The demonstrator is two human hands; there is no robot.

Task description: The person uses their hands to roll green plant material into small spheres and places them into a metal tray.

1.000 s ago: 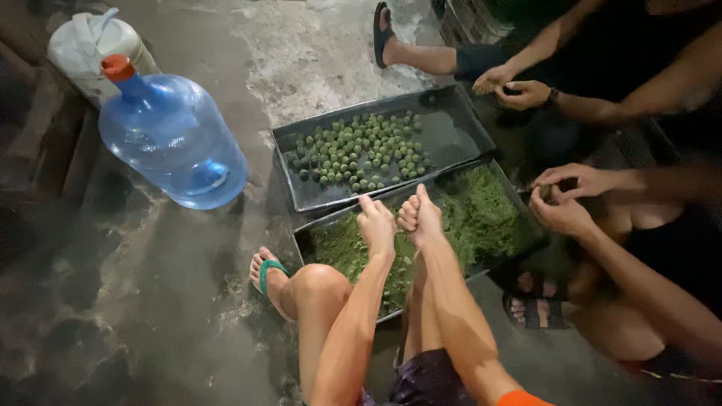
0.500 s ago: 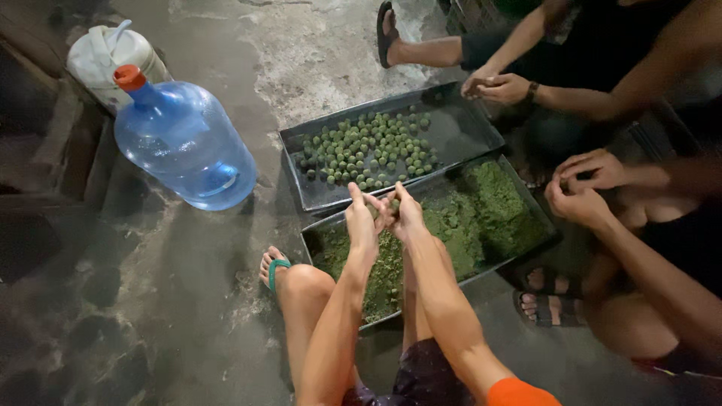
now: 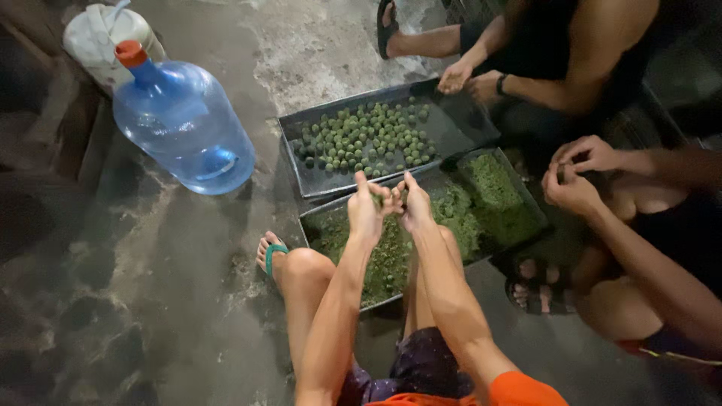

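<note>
Since half a second ago, little changed: large blue plastic water jug (image 3: 183,124) in the same spot on the wet concrete floor (image 3: 150,301), dark metal tray of round green balls (image 3: 376,139) beyond, nearer dark metal tray of shredded green leaf (image 3: 451,218) under both hands. Left hand (image 3: 366,214) and right hand (image 3: 412,203) still raised together above it, fingers curled, pinching a small green bit (image 3: 388,197) between them. Too small to identify; grip partly hidden.
</note>
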